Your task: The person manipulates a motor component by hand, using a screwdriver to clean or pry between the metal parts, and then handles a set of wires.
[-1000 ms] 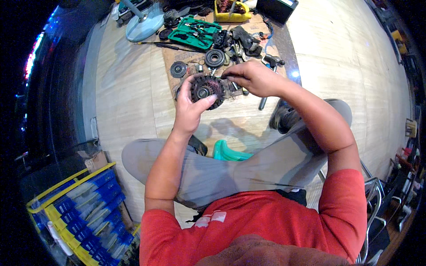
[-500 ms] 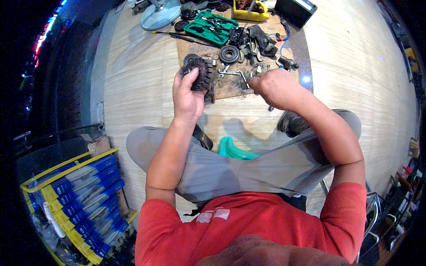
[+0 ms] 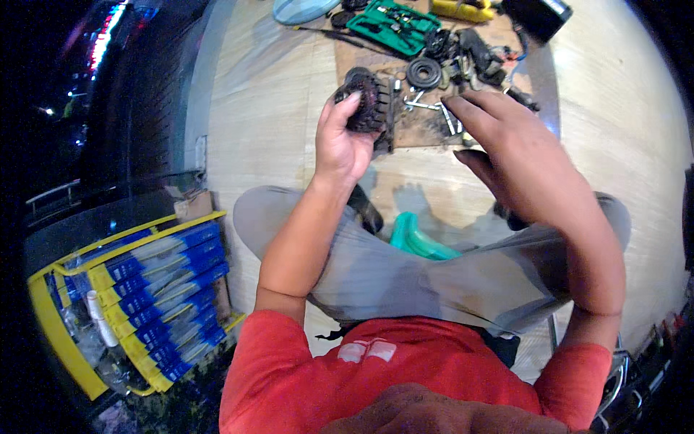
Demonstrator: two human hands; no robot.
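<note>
My left hand (image 3: 343,141) grips a dark round metal part with a toothed, ribbed rim (image 3: 365,101), holding it up over the floor. My right hand (image 3: 506,141) hovers to the right of it, fingers spread and pointing left, with nothing in it. Just beyond the fingertips lie small bright metal pieces (image 3: 423,101) on a brown board (image 3: 423,130). I sit cross-legged in grey trousers and a red shirt.
On the floor ahead lie a black round bearing-like part (image 3: 423,72), a green open tool case (image 3: 394,25), a pale blue fan base (image 3: 303,9) and several dark parts. A teal object (image 3: 416,239) rests by my legs. A yellow rack of blue packets (image 3: 152,289) stands at left.
My right hand has let go of the round part and pulled away to the right, opening its fingers. My left hand keeps the part, turned more edge-on. The view has tilted closer.
</note>
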